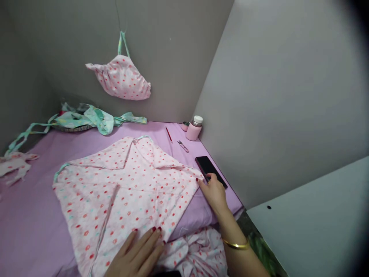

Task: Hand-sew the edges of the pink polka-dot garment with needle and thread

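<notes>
A pink fabric piece point(135, 192) with red dots lies spread over the purple-covered table, its edges partly folded inward and trimmed in places with mint-green binding. My left hand point(137, 254) rests flat on its near edge, fingers stretched out. At the fabric's right corner, my right hand point(215, 194) pinches the tip between thumb and fingers. Just beside those fingers lies a black phone point(210, 169). More dotted fabric point(198, 254) is bunched below the table's near edge, close to my lap.
A pink bottle point(193, 130) with a white cap stands by a small tin point(185, 125) at the back right corner. Thread snips point(183, 146) and a red pencil point(168, 134) lie nearby. Mint-green fabric point(98, 118) sits at the back. A dotted pouch-like piece point(123, 79) hangs on the wall.
</notes>
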{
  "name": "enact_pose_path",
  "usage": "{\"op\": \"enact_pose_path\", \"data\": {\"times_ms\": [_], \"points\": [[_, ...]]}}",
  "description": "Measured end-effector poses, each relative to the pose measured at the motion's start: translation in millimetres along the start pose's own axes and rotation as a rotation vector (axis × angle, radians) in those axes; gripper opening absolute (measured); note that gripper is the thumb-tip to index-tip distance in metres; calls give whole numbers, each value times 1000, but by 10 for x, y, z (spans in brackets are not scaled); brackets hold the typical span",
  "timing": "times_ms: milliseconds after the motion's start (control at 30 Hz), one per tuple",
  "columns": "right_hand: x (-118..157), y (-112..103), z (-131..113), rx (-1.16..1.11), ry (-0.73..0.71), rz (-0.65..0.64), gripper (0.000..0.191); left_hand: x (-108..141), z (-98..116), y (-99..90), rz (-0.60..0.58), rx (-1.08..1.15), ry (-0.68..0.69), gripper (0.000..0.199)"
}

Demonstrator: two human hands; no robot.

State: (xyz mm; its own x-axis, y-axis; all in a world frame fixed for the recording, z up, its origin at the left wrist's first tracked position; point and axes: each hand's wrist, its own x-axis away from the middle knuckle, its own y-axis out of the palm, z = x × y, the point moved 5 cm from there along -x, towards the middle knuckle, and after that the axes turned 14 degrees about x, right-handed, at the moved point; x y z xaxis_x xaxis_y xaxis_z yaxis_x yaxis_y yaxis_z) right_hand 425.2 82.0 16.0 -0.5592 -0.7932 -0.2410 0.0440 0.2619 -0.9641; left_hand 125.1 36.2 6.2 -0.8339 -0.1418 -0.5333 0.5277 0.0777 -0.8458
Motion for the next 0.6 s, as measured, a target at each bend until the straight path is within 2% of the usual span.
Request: {"op": "enact_pose_path", "data": {"times_ms": [100, 333, 433, 533, 600], "points": [[-6, 91, -53, 20, -12, -40, 22, -133, -19, -18, 37, 21, -1, 45], [5, 220, -51, 44, 11, -61, 19, -2, -30, -176, 15, 207, -99, 44], [11, 142, -16, 14, 30, -51, 19, -22, -13, -128, -94, 219, -114, 41], [152, 13, -76, -38, 68, -16, 39, -42, -6, 21, -246, 208, -163, 44], [306, -2, -254, -98, -45, -60, 45, -43, -14, 126, -306, 239, -214, 53]]}}
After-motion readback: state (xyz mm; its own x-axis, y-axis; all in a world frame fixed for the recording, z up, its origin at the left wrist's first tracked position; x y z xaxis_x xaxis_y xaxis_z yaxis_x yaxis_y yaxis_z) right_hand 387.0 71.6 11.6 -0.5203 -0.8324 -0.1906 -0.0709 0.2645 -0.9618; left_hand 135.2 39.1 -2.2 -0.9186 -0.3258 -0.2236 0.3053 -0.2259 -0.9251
